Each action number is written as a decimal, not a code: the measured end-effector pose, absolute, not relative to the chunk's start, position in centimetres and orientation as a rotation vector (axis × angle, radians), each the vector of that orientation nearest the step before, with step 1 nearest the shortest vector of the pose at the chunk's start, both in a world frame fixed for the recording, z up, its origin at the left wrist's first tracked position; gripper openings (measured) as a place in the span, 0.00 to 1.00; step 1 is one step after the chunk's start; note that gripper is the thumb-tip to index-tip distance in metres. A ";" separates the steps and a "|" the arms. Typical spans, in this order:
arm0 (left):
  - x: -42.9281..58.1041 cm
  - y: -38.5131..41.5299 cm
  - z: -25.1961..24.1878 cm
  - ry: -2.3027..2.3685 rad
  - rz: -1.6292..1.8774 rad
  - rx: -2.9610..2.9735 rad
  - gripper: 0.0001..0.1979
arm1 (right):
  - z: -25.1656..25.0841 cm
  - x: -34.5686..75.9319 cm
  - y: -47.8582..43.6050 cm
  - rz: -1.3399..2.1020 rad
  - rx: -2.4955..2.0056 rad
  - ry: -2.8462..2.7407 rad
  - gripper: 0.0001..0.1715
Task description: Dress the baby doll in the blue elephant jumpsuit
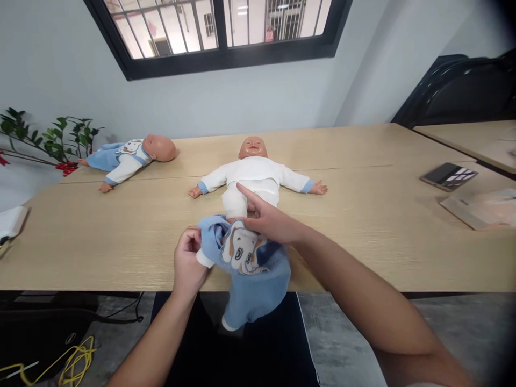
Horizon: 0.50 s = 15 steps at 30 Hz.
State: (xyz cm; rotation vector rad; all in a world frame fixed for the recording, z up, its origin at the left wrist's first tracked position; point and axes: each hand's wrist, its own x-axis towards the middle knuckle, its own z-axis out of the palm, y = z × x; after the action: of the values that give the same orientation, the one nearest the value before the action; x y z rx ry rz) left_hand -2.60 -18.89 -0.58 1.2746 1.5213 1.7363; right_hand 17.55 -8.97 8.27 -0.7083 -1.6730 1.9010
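Note:
A baby doll (255, 172) lies on its back on the table in a white long-sleeved top, arms spread, with white cloth around its hips and upper legs. Blue overalls (258, 293) with an animal face on the bib are bunched over its lower legs and hang past the table edge. At the white-cuffed leg opening, my left hand (190, 263) has its fingers curled on the overalls. My right hand (269, 217) lies across the doll's legs, index finger stretched out and thumb apart at the top of the overalls. Its remaining fingers are mostly hidden.
A second doll (133, 156) in blue and white lies at the back left, near a potted plant (60, 140). On the right of the table (363, 236) are a phone (448, 176) and a flat package (481, 208). A white box (12, 223) sits at the left edge.

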 end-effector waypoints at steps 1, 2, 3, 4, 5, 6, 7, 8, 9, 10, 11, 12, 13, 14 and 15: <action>-2.7 -18.9 -0.6 1.515 1.760 1.258 0.18 | 8.2 17.5 -8.9 1.877 -0.708 -1.675 0.60; -2.7 -19.0 -0.6 1.489 1.790 1.231 0.17 | 8.1 17.6 -8.7 1.841 -0.708 -1.679 0.56; -2.7 -19.0 -0.6 1.458 1.813 1.202 0.17 | 8.1 17.6 -8.6 1.793 -0.710 -1.687 0.53; -2.7 -19.1 -0.5 1.440 1.811 1.182 0.17 | 8.1 17.7 -8.4 1.742 -0.715 -1.699 0.51; -2.6 -19.1 -0.4 1.424 1.805 1.157 0.17 | 8.1 17.8 -8.3 1.697 -0.720 -1.713 0.49; -2.5 -19.1 -0.3 1.407 1.803 1.121 0.18 | 8.2 17.8 -8.2 1.669 -0.720 -1.731 0.48; -2.4 -19.1 -0.1 1.389 1.806 1.077 0.19 | 8.2 17.8 -8.2 1.661 -0.714 -1.751 0.46; -2.3 -19.0 0.0 1.370 1.822 1.028 0.19 | 8.3 17.7 -8.3 1.669 -0.703 -1.772 0.45; -2.2 -19.0 0.1 1.345 1.854 0.979 0.20 | 8.3 17.6 -8.4 1.683 -0.693 -1.795 0.43; -2.1 -18.9 0.2 1.308 1.896 0.931 0.20 | 8.3 17.5 -8.5 1.693 -0.686 -1.818 0.40; -2.1 -18.8 0.2 1.264 1.935 0.892 0.19 | 8.2 17.4 -8.7 1.699 -0.683 -1.837 0.38; -2.1 -18.7 0.2 1.223 1.957 0.871 0.19 | 8.1 17.2 -8.8 1.703 -0.680 -1.844 0.36; -2.2 -18.6 0.1 1.196 1.960 0.872 0.20 | 8.0 17.0 -8.9 1.705 -0.679 -1.834 0.35; -2.2 -18.6 0.0 1.189 1.948 0.893 0.21 | 7.9 16.9 -9.1 1.712 -0.677 -1.811 0.34; -2.3 -18.6 -0.1 1.198 1.925 0.928 0.22 | 7.8 16.7 -9.1 1.717 -0.675 -1.776 0.34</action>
State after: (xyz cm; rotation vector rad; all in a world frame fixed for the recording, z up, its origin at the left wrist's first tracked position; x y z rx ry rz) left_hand -2.30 -18.63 -0.09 0.9284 1.1981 1.9254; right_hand 16.69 -9.13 7.81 -0.6746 -1.7762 1.7173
